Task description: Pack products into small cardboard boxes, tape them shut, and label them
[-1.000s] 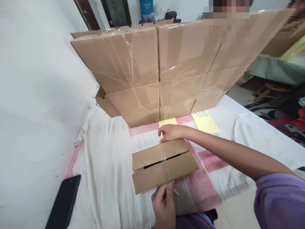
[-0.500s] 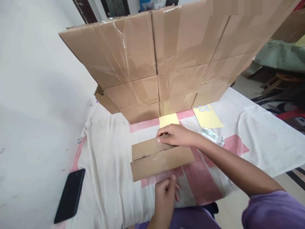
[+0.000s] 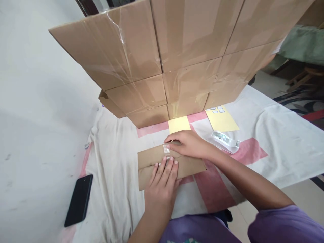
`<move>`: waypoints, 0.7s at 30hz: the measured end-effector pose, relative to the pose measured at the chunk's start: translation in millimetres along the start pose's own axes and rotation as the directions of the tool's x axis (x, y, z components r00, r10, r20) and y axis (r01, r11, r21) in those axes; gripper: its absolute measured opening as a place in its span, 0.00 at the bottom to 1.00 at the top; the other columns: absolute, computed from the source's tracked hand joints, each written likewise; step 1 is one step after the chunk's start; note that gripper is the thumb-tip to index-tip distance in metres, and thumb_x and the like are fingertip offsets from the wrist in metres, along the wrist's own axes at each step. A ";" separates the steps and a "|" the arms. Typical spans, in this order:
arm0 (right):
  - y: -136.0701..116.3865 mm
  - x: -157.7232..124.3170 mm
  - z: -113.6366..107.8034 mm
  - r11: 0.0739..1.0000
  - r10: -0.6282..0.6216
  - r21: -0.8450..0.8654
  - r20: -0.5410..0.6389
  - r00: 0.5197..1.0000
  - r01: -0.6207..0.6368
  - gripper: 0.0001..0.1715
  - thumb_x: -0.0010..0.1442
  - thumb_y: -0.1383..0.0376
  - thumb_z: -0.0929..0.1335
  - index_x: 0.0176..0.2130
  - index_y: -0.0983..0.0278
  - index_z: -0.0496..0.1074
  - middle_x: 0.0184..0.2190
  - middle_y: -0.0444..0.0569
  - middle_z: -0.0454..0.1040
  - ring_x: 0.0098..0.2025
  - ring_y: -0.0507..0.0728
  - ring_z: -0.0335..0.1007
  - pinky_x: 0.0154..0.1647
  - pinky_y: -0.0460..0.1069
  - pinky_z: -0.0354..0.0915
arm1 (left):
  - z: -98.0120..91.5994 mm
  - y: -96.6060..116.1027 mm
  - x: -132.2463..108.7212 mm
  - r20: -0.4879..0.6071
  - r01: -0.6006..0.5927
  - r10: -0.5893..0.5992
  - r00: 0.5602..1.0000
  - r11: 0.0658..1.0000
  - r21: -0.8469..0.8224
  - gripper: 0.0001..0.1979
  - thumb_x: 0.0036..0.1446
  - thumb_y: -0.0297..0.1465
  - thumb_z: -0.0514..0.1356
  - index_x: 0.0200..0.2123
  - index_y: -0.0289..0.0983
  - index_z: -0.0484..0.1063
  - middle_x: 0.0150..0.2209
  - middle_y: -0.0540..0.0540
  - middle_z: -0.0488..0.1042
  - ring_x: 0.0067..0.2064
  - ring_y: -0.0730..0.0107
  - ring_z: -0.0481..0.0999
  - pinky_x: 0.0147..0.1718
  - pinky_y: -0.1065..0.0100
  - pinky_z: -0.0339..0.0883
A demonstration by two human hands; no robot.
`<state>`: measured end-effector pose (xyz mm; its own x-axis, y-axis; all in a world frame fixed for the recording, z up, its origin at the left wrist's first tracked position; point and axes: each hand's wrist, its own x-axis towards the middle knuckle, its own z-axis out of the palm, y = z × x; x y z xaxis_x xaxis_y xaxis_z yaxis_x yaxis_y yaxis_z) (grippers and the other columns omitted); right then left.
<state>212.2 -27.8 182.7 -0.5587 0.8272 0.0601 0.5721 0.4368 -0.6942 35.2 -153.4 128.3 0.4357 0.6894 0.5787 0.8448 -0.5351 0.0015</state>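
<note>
A small brown cardboard box (image 3: 146, 160), its two top flaps folded together, lies on the cloth-covered table in front of me. A short strip of clear tape (image 3: 166, 149) runs across the seam between the flaps. My left hand (image 3: 162, 184) lies flat on the near flap, fingers stretched out and fingertips at the seam and the tape. At the far side, my right hand (image 3: 188, 143) grips the box's edge, thumb on top beside the tape and the other fingers curled over the back.
A tall taped cardboard partition (image 3: 189, 57) stands behind the box. Yellow cards (image 3: 224, 121) lie at its foot, with a white tape dispenser (image 3: 225, 141) to the right. A black phone (image 3: 79, 200) rests at the left, near the white wall (image 3: 37, 101).
My left hand has moved up from below the box and flattened onto its top. A clear tape strip now shows over the seam, and the flaps sit closer together. My right hand keeps its grip.
</note>
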 end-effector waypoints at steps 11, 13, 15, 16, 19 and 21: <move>2.3 -2.6 3.3 0.998 0.002 0.057 -0.123 0.992 0.005 0.05 0.62 0.65 0.72 0.39 0.58 0.81 0.40 0.43 0.84 0.43 0.57 0.79 0.42 0.50 0.67 | -8.2 2.3 -2.3 -0.109 -0.014 0.006 0.994 0.997 -0.072 0.14 0.63 0.28 0.65 0.52 0.34 0.76 0.51 0.45 0.82 0.52 0.62 0.80 0.54 0.61 0.66; 3.7 -4.1 5.5 0.991 -0.021 0.123 -0.187 0.982 0.045 0.05 0.62 0.68 0.71 0.38 0.60 0.80 0.39 0.44 0.84 0.43 0.56 0.79 0.43 0.50 0.68 | -15.0 -0.3 1.1 -0.082 0.011 -0.015 0.996 0.998 -0.058 0.16 0.63 0.32 0.65 0.53 0.36 0.76 0.53 0.46 0.81 0.53 0.59 0.79 0.56 0.59 0.64; 5.6 -10.6 6.7 0.978 -0.074 0.166 -0.274 0.959 0.123 0.07 0.63 0.70 0.69 0.37 0.61 0.78 0.38 0.45 0.82 0.42 0.56 0.78 0.43 0.50 0.68 | -21.3 -5.3 5.4 -0.035 0.015 -0.017 0.999 0.999 -0.045 0.19 0.64 0.36 0.64 0.56 0.36 0.74 0.56 0.45 0.79 0.57 0.55 0.77 0.59 0.56 0.61; 7.2 -16.6 6.2 0.973 -0.101 0.163 -0.323 0.941 0.160 0.07 0.64 0.70 0.68 0.38 0.61 0.78 0.38 0.46 0.81 0.42 0.56 0.77 0.43 0.50 0.69 | -23.3 -8.5 7.4 -0.002 0.007 -0.007 1.000 0.999 -0.042 0.21 0.64 0.37 0.63 0.58 0.35 0.73 0.58 0.44 0.78 0.59 0.54 0.75 0.60 0.54 0.60; 18.7 -45.8 -4.9 0.979 -0.122 0.083 -0.482 0.868 0.184 0.07 0.65 0.68 0.67 0.41 0.61 0.77 0.40 0.48 0.80 0.44 0.58 0.76 0.48 0.54 0.69 | -24.2 -17.7 11.1 0.105 -0.037 0.042 0.994 0.998 -0.047 0.24 0.68 0.39 0.59 0.62 0.33 0.69 0.62 0.43 0.74 0.64 0.54 0.72 0.64 0.55 0.57; 35.1 -71.5 -21.6 0.993 -0.064 0.038 -0.598 0.799 0.108 0.06 0.65 0.67 0.68 0.41 0.60 0.76 0.41 0.49 0.80 0.45 0.60 0.76 0.49 0.56 0.70 | -22.7 -22.0 11.4 0.141 -0.065 0.070 0.987 0.997 -0.041 0.24 0.68 0.38 0.58 0.62 0.32 0.68 0.63 0.42 0.73 0.65 0.55 0.71 0.66 0.56 0.56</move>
<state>285.2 -64.1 169.5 -0.1237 0.8443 0.5214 0.4857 0.5097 -0.7102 14.6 -144.8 153.3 0.5334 0.7123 0.4563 0.8012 -0.5984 -0.0025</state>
